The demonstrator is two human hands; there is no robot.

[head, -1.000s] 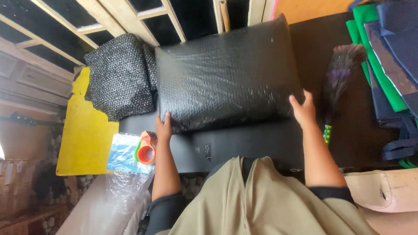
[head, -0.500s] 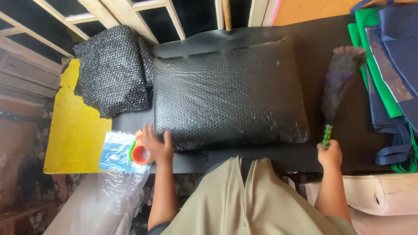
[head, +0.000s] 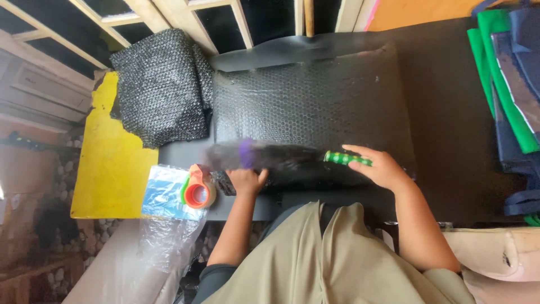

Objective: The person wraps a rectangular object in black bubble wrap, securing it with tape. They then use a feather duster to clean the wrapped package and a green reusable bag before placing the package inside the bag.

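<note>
Duster point(head: 264, 156) lies crosswise over the near edge of the bubble-wrapped black package point(head: 312, 107), just below frame centre. Feather end points to 9 o'clock, handle to 3 o'clock. Feathers are dark with a purple band and blurred. Green striped handle point(head: 347, 159) sticks out of the right fist.

Right hand point(head: 382, 168) is clenched round the handle, thumb on top, forearm coming in from 5 o'clock.

Left hand point(head: 246, 180) sits at the 7 o'clock corner of the package, right under the feathers, fingers curled. Can't tell if it grips the wrap or just presses on it; the feathers hide the fingertips.

Package lies flat on the black table point(head: 450, 129) and fills most of the middle. A second bundle in black bubble wrap point(head: 160, 87) sits at its 10 o'clock, touching its left edge.

At 8 o'clock from the package: yellow board point(head: 109, 169) with a chipped top edge, partly under the smaller bundle. A tape dispenser point(head: 197, 191), orange and green, sits just beside the left hand, on a blue plastic sheet point(head: 166, 194). Clear plastic film point(head: 163, 247) hangs below that.

At 3 o'clock, well apart: stack of green and navy fabric bags point(head: 509, 95). Wooden frame slats point(head: 169, 17) along 12 o'clock.
</note>
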